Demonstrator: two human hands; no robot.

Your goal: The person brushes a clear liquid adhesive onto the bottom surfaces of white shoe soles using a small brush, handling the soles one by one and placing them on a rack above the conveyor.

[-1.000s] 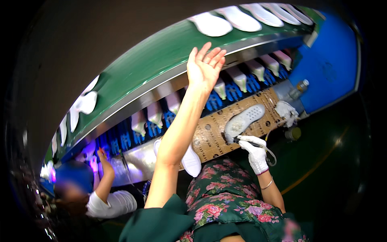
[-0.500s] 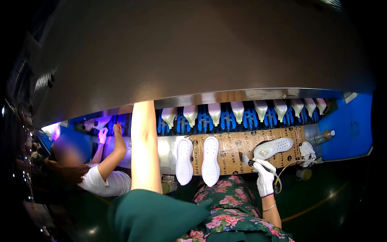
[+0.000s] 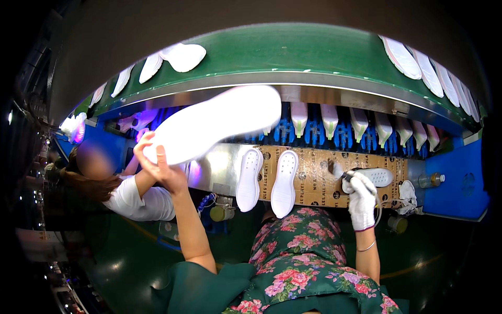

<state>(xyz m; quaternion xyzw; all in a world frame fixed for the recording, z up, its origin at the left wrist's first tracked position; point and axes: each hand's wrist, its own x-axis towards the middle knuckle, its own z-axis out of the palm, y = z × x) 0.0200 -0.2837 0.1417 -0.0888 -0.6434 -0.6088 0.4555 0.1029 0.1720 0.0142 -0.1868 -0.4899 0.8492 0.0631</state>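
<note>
My bare left hand [image 3: 166, 170] grips one end of a white shoe sole [image 3: 217, 123], raised at a slant above the back of the bench. Closed in its white glove, my right hand [image 3: 362, 204] holds a brush [image 3: 334, 168], its bristles pointing left over the cardboard. Just behind that hand lies another sole [image 3: 379, 177], partly hidden by the glove. Two more white soles, a left one [image 3: 249, 180] and a right one [image 3: 284, 186], lie side by side on the near part of the bench, toes reaching past its front edge.
Behind the bench, a row of pale shoe uppers [image 3: 330, 119] sits on blue holders. Above runs a green conveyor belt [image 3: 293, 49] carrying white soles. Cardboard [image 3: 312, 194] covers the bench. A bottle [image 3: 432, 180] and white cloth [image 3: 407, 192] are at right; a co-worker [image 3: 141, 199] is at left.
My left hand has come out from under the dark overhead panel, now with a sole in it. My right hand has lifted slightly with the brush. The view has shifted, showing the green belt.
</note>
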